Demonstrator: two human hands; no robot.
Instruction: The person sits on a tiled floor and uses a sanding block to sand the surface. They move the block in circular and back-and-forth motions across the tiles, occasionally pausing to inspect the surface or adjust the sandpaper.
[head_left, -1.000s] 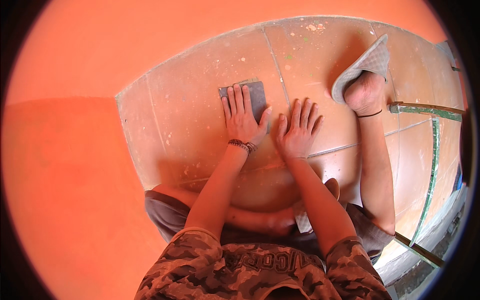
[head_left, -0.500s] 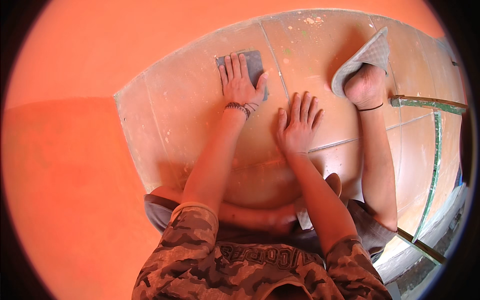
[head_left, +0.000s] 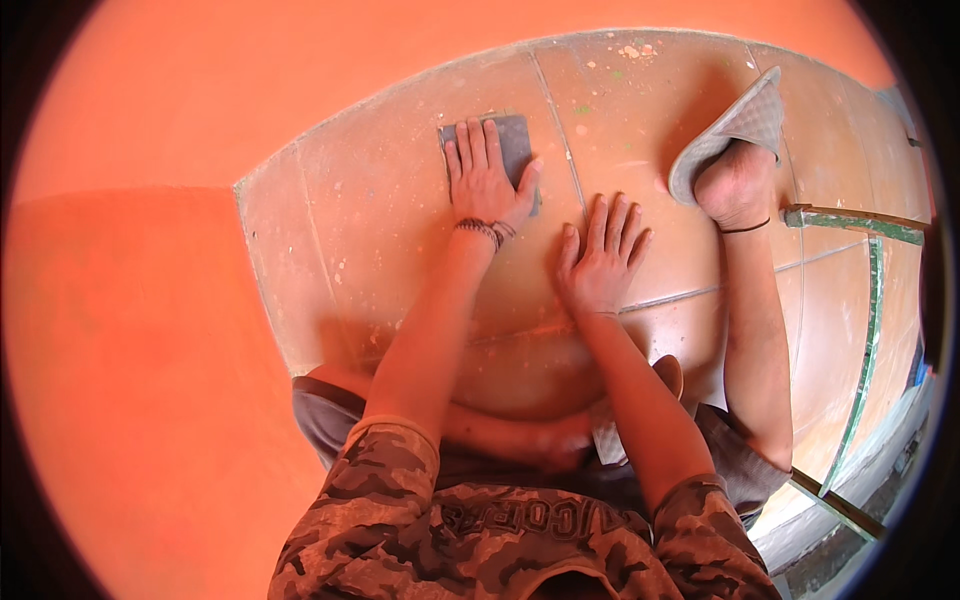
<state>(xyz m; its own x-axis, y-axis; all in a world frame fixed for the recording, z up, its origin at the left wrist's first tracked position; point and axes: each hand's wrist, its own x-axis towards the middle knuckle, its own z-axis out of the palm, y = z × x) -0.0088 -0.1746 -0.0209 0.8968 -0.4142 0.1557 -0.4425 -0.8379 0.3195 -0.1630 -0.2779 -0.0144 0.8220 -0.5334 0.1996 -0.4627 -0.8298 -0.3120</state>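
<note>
My left hand [head_left: 487, 192] lies flat, palm down, over a dark grey rectangular sheet [head_left: 515, 150] that looks like sandpaper, on the tiled floor [head_left: 390, 270]. Its fingers are straight and its thumb rests by the sheet's right edge; the palm hides much of the sheet. A dark braided bracelet circles that wrist. Nearer to me and further right, my right hand [head_left: 597, 270] is pressed on the tiles with its fingers spread. Nothing is in it.
Orange walls [head_left: 130, 300] meet the floor at the left and far side. My foot in a grey slipper [head_left: 735, 125] rests at the right. Beyond it stands a green, worn frame [head_left: 860, 222] with thin bars. Paint specks [head_left: 635, 50] dot the far tiles.
The whole view has shifted slightly, so everything appears a little lower. Both hands keep nearly the same places on the sheet and the tiles.
</note>
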